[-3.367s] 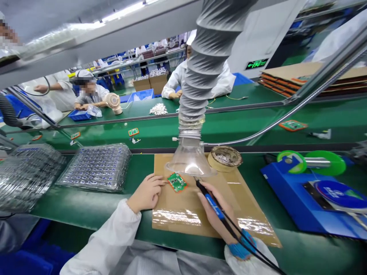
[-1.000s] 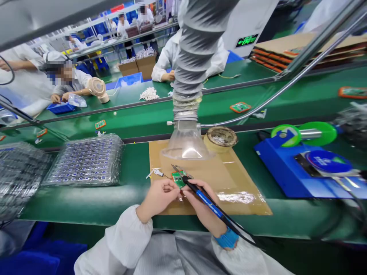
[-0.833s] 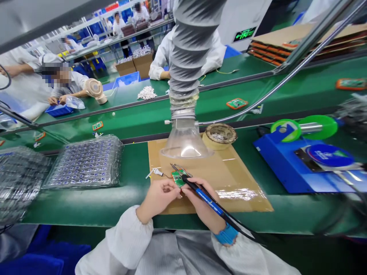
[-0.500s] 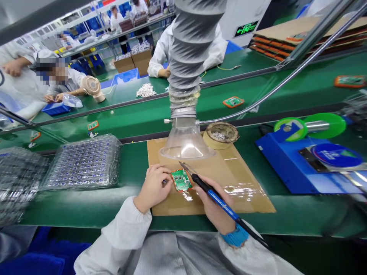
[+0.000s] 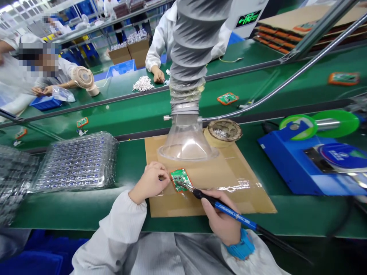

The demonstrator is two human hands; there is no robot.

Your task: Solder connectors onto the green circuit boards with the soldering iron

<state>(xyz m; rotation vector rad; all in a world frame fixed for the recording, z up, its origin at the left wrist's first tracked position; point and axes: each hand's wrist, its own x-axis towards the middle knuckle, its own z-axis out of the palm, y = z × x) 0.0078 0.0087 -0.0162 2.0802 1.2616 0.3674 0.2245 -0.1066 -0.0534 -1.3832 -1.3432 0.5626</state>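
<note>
A green circuit board point(image 5: 185, 176) with an orange rim lies on the brown cardboard sheet point(image 5: 218, 202). Thumb and fingertips of my left hand point(image 5: 153, 181) are pinched together against the board's left edge; whatever is between them is too small to make out. In my right hand point(image 5: 222, 217) is a blue and black soldering iron point(image 5: 226, 209), held like a pen. Its metal tip reaches over the lower middle of the board; I cannot tell whether it touches. A clear fume hood point(image 5: 187, 143) hangs just beyond the board.
Stacked clear trays point(image 5: 74, 162) of small blue parts stand left. A round tin point(image 5: 223, 133) sits at the cardboard's back edge. To the right is a blue solder-reel stand point(image 5: 281, 160). Boards point(image 5: 228, 98) lie on the green belt behind; co-workers sit beyond it.
My right hand has moved down and right, and the soldering iron's tip has come down from beyond the board's far edge to over the board. My left hand stays at the board's left edge.
</note>
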